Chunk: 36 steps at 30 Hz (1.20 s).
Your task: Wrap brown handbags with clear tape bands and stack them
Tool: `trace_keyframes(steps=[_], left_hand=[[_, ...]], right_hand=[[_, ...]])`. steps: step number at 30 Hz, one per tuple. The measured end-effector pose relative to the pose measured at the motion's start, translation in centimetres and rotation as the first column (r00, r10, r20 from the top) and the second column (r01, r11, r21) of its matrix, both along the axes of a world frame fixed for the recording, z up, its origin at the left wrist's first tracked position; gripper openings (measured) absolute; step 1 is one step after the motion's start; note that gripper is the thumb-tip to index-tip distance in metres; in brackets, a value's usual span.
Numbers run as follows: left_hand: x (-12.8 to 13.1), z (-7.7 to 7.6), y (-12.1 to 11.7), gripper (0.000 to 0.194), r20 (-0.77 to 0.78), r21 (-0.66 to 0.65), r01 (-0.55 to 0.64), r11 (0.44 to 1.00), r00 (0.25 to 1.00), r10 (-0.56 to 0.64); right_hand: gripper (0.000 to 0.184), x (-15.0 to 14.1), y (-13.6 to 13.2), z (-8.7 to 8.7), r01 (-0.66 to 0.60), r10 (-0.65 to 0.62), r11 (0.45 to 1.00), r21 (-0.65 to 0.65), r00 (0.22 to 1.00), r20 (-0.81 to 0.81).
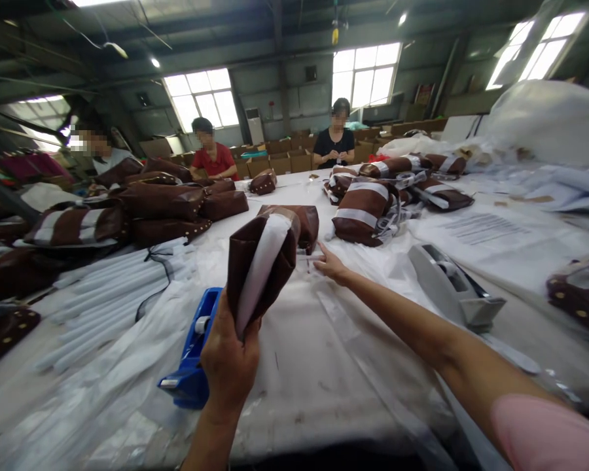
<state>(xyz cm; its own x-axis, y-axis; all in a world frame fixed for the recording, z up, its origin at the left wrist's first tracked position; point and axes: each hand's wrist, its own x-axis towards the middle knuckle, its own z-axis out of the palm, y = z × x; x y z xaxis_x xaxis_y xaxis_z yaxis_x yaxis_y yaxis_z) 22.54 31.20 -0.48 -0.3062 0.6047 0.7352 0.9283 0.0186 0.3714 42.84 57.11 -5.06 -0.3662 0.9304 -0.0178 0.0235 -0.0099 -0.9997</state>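
Observation:
My left hand (230, 356) is closed around a dark brown leather-like bag (238, 252), raised over the table and tilted. A band of white wrapping (265, 261) runs along its middle. Another brown bag part (308, 222) shows just behind it; whether it belongs to the same bag I cannot tell. My right hand (332, 267) reaches forward to that part's lower right corner, fingers stretched out and slightly apart, near a thin whitish strip (304, 260). Beside my left hand stands a blue tape dispenser (191, 360), partly covered by the hand.
Brown bags (157, 199) are piled at left, with white rolls (112, 301) in front. More white-banded bags (363, 209) lie at right, near a grey tape dispenser (454, 284). Clear plastic (544, 124) is heaped at far right. Several people (214, 157) work across the table.

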Motion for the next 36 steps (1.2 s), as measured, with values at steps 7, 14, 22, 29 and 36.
trace_keyframes(steps=[7, 14, 22, 29, 36], left_hand=[[0.7, 0.2, 0.2, 0.080, -0.083, 0.010, 0.128, 0.992, 0.989, -0.126], [3.2, -0.4, -0.2, 0.077, -0.253, -0.007, 0.270, 0.963, 0.931, -0.262], [6.4, -5.3, -1.6, 0.076, -0.461, -0.185, 0.349, 0.919, 0.794, -0.395], [8.9, -8.5, -2.9, 0.057, -0.526, -0.132, 0.351, 0.927, 0.768, -0.366], [10.1, -9.8, -3.1, 0.047, -0.517, -0.003, 0.357, 0.934, 0.799, -0.307]], right_hand=[[0.069, 3.9, -3.9, -0.7, 0.019, -0.175, 0.915, 0.403, 0.919, 0.353], [0.059, 8.7, -16.8, -4.4, -0.510, -0.061, 0.646, 0.568, 0.707, 0.705], [0.027, 13.2, -17.9, -2.6, 0.263, -0.307, 0.935, 0.236, 0.935, 0.175], [0.030, 14.9, -15.6, 2.6, 0.254, -0.402, 0.825, 0.505, 0.892, 0.207], [0.010, 7.2, -8.8, 4.3, -0.307, -0.172, 0.720, 0.623, 0.790, 0.588]])
